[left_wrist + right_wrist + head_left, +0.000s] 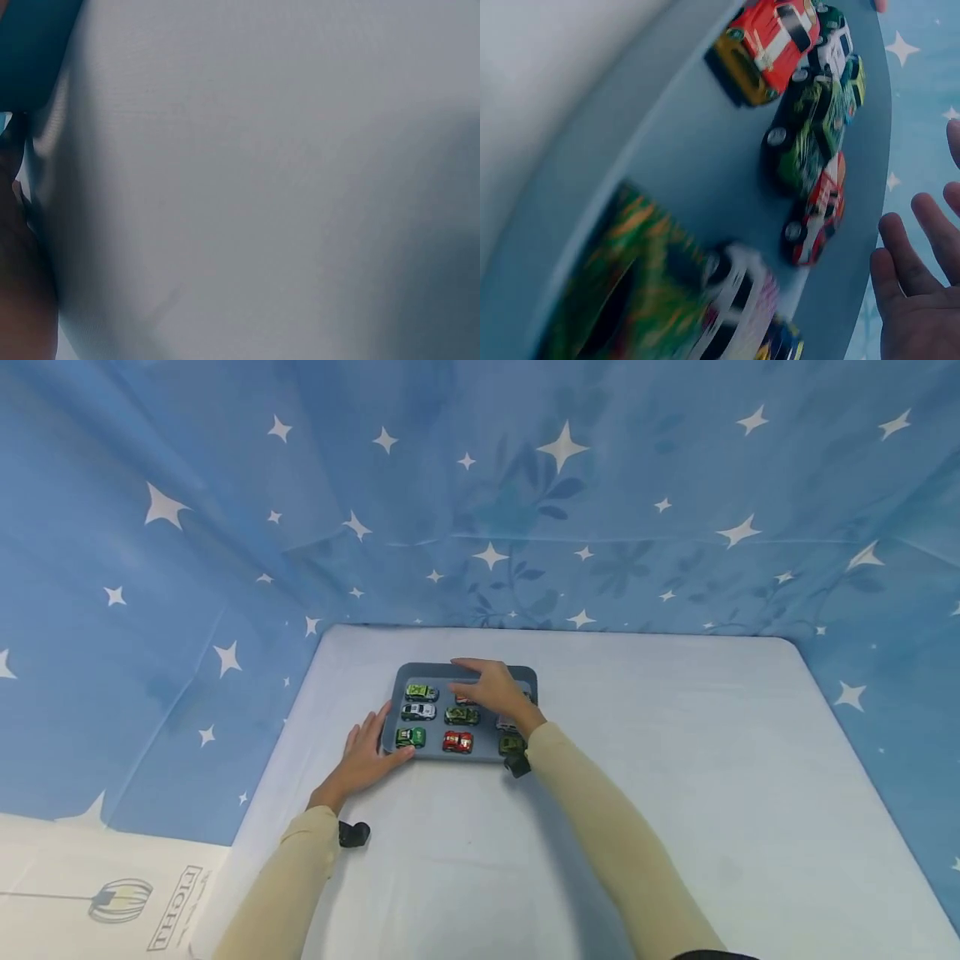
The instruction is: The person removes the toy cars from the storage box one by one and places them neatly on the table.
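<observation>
A grey-blue tray (457, 672) lies on the white table and holds several toy cars in rows, among them a white car (417, 712), a dark green car (461, 716) and a red car (457, 742). My left hand (369, 747) rests flat on the table at the tray's front left corner, fingers straight, thumb against the rim. My right hand (487, 685) hovers over the tray's back row with its fingers (907, 247) spread and holding nothing. Part of that row is hidden under it. The right wrist view shows a red car (769, 45) and a green car (810, 142) close up.
A blue cloth with white stars (562, 485) walls in the table (675, 760) at the back and both sides. A pale cardboard box (90, 893) stands beyond the left edge. The left wrist view shows mostly bare table cloth (262, 187).
</observation>
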Available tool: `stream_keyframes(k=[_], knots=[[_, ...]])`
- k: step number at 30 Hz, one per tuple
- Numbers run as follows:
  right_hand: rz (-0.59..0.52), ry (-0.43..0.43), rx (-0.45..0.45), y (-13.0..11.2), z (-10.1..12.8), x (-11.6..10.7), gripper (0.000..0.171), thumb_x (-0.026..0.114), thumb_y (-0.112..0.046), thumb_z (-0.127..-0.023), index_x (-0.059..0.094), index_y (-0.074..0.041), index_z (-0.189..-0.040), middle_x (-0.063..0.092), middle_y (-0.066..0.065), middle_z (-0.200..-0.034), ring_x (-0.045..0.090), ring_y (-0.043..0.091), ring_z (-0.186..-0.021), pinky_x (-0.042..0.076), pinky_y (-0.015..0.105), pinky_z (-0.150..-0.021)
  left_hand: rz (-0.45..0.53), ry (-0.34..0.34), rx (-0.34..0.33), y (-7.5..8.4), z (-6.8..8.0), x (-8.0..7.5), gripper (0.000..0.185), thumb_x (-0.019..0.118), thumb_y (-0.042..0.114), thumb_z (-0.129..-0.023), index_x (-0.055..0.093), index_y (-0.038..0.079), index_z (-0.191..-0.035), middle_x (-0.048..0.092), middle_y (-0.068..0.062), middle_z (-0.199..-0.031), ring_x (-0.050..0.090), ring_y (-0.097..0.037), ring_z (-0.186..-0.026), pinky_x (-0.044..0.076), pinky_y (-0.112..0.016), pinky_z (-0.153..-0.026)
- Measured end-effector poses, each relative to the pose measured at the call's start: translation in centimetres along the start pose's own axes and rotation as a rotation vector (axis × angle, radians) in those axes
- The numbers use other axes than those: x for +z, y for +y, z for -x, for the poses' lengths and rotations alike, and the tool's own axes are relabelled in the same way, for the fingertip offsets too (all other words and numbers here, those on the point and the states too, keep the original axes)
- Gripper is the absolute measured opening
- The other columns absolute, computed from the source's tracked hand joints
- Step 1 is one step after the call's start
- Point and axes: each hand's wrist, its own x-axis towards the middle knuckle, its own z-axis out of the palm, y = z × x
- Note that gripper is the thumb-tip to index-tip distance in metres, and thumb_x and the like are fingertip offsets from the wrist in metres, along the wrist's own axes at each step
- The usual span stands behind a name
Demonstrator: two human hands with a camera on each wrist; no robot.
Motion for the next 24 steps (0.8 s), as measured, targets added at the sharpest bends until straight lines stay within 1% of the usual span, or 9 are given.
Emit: stream_keyframes(k=[1, 2, 3, 4, 5, 7, 10, 16, 24], knots=[[-0.010, -0.008, -0.001, -0.1, -0.3, 0.4, 0.057, 0.077, -0.025, -0.103, 0.060, -0.011, -0.155, 0.058, 0.013, -0.155, 0.076, 0.032, -0.100, 0.053, 0.051, -0.107, 0.002, -0.004, -0.003, 0.0, 0.0, 0.0, 0.108, 0.072, 0.057, -0.097, 0.007, 0.019, -0.175, 0.012, -0.024, -0.176, 0.000, -0.042, -0.163, -0.008, -0.056, -0.129], [-0.004, -0.018, -0.005, -0.2, -0.5, 0.7, 0.057, 0.077, -0.025, -0.103, 0.059, -0.010, -0.155, 0.058, 0.014, -0.155, 0.076, 0.029, -0.104, 0.052, 0.050, -0.109, 0.001, -0.008, -0.008, 0.0, 0.1, 0.0, 0.108, 0.071, 0.058, -0.097, 0.007, 0.019, -0.175, 0.011, -0.023, -0.177, 0.000, -0.041, -0.163, -0.008, -0.056, -0.129], [-0.009, -0.028, -0.006, -0.2, -0.8, 1.0, 0.058, 0.077, -0.025, -0.103, 0.059, -0.009, -0.155, 0.058, 0.014, -0.155, 0.078, 0.030, -0.098, 0.053, 0.050, -0.108, -0.001, -0.013, -0.013, -0.1, 0.1, 0.1, 0.108, 0.071, 0.059, -0.097, 0.006, 0.020, -0.175, 0.011, -0.023, -0.177, -0.001, -0.041, -0.163, -0.008, -0.057, -0.129], [-0.004, -0.037, -0.007, -0.3, -1.0, 1.2, 0.057, 0.077, -0.025, -0.103, 0.059, -0.008, -0.155, 0.058, 0.014, -0.155, 0.078, 0.029, -0.099, 0.052, 0.050, -0.109, 0.002, -0.016, -0.019, -0.1, 0.1, 0.1, 0.108, 0.070, 0.059, -0.097, 0.006, 0.020, -0.175, 0.010, -0.023, -0.177, -0.002, -0.041, -0.163, -0.008, -0.057, -0.129], [0.003, -0.043, -0.004, -0.5, -1.3, 1.5, 0.057, 0.077, -0.025, -0.103, 0.059, -0.009, -0.155, 0.059, 0.013, -0.154, 0.076, 0.029, -0.107, 0.051, 0.050, -0.110, 0.002, -0.019, -0.026, -0.2, 0.1, 0.2, 0.109, 0.070, 0.060, -0.097, 0.005, 0.022, -0.175, 0.008, -0.023, -0.177, -0.003, -0.040, -0.163, -0.008, -0.057, -0.129], [0.021, -0.053, -0.005, -0.8, -1.8, 1.9, 0.056, 0.077, -0.025, -0.103, 0.060, -0.008, -0.154, 0.059, 0.012, -0.154, 0.069, 0.030, -0.123, 0.049, 0.051, -0.113, -0.002, -0.021, -0.034, -0.2, 0.0, 0.2, 0.109, 0.070, 0.061, -0.097, 0.004, 0.023, -0.175, 0.007, -0.022, -0.177, -0.003, -0.040, -0.163, -0.008, -0.057, -0.129], [0.044, -0.065, -0.005, -1.5, -2.6, 2.5, 0.054, 0.076, -0.026, -0.103, 0.062, -0.008, -0.152, 0.060, 0.010, -0.154, 0.054, 0.030, -0.143, 0.045, 0.050, -0.117, -0.003, -0.012, -0.033, -0.3, -0.2, 0.0, 0.110, 0.070, 0.063, -0.096, 0.004, 0.024, -0.175, 0.007, -0.022, -0.178, -0.004, -0.038, -0.164, -0.007, -0.057, -0.129], [0.071, -0.102, 0.003, -2.2, -3.9, 3.5, 0.051, 0.076, -0.025, -0.104, 0.063, -0.007, -0.151, 0.061, 0.011, -0.152, 0.057, 0.031, -0.139, 0.050, 0.048, -0.113, 0.011, 0.004, 0.000, -1.0, -0.4, 0.1, 0.113, 0.069, 0.070, -0.093, 0.004, 0.026, -0.175, 0.009, -0.020, -0.178, -0.003, -0.038, -0.164, -0.008, -0.057, -0.128], [0.098, -0.121, 0.024, -2.1, -4.8, 4.5, 0.048, 0.075, -0.022, -0.104, 0.065, -0.005, -0.148, 0.065, 0.012, -0.147, 0.062, 0.030, -0.133, 0.052, 0.046, -0.109, 0.017, 0.001, 0.019, -0.7, -0.4, 0.0, 0.113, 0.069, 0.069, -0.094, 0.005, 0.021, -0.175, 0.011, -0.023, -0.177, 0.000, -0.041, -0.163, -0.009, -0.057, -0.128]])
